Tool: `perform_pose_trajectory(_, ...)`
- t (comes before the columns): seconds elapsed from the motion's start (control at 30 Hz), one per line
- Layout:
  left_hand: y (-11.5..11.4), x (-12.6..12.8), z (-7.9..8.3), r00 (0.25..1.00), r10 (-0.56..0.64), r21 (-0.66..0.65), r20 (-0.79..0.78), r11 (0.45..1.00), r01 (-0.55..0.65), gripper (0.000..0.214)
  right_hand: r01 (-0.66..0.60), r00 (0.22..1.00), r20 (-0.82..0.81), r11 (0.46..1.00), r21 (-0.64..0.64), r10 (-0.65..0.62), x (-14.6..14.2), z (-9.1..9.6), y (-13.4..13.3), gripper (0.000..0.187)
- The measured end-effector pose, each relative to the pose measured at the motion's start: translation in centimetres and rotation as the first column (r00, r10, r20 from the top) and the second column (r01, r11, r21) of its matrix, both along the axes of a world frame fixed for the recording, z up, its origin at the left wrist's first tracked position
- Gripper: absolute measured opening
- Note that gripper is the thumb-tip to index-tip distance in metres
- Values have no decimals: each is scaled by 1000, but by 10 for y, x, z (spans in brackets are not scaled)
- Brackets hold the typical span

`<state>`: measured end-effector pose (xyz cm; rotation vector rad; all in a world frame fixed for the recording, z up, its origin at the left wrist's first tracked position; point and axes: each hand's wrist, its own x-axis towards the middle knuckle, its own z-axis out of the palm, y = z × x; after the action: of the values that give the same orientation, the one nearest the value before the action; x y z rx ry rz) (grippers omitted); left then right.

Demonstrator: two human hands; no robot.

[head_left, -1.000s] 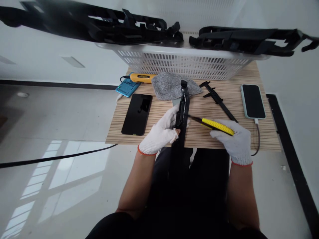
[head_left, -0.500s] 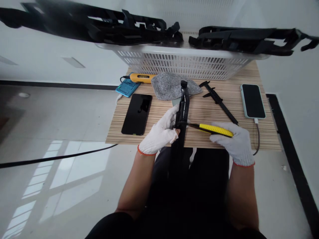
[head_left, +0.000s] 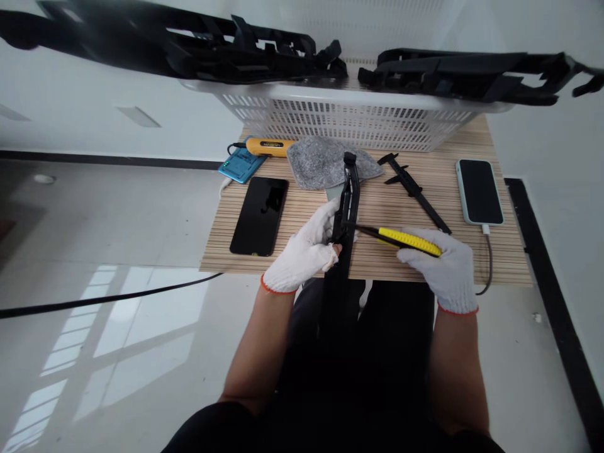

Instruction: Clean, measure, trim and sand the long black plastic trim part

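In the head view, my left hand (head_left: 306, 248), in a white knitted glove, is closed around a long black plastic part (head_left: 348, 207). The part stands lengthwise over the table's front edge, its lower end lost against dark clothing. From the right, my gloved right hand (head_left: 441, 261) grips a slim utility knife (head_left: 409, 241) with a ribbed yellow and black handle. The knife's dark tip lies at the middle of the black part, just above my left thumb. A bare thumb tip shows through the left glove. Whether the tip cuts into the plastic I cannot tell.
A white basket (head_left: 349, 119) holding several large black plastic parts (head_left: 472, 75) stands at the back. On the striped table lie a grey cloth (head_left: 321, 165), a yellow tool (head_left: 268, 148), a blue device (head_left: 241, 165), a black caliper (head_left: 418, 192), a dark phone (head_left: 259, 216) and a charging phone (head_left: 480, 192).
The knife tip has shifted slightly up along the black part, and my right hand has turned a little with it. My left hand keeps its hold in the same place.
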<state>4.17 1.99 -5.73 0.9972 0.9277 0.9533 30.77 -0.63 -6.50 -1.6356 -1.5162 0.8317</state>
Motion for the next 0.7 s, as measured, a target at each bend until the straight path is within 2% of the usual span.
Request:
perform_pose_trajectory(0.13,0,0,-2,1000,-4,7,1,1000,4,85,-12,1000,-12,1000,-12,12,-1,0,0,43)
perform_pose_trajectory(0.23,0,-1,-3,1000,-10,7,24,1000,10,86,36,999,-34,999,-15,-36,-3,0,0,43)
perform_pose_trajectory(0.6,1,-1,-5,1000,-13,12,20,1000,13,87,64,998,-23,998,-7,-64,-3,0,0,44)
perform_pose_trajectory(0.7,1,-1,-5,1000,-9,10,22,1000,9,87,62,997,-38,997,-39,-64,-4,0,0,45)
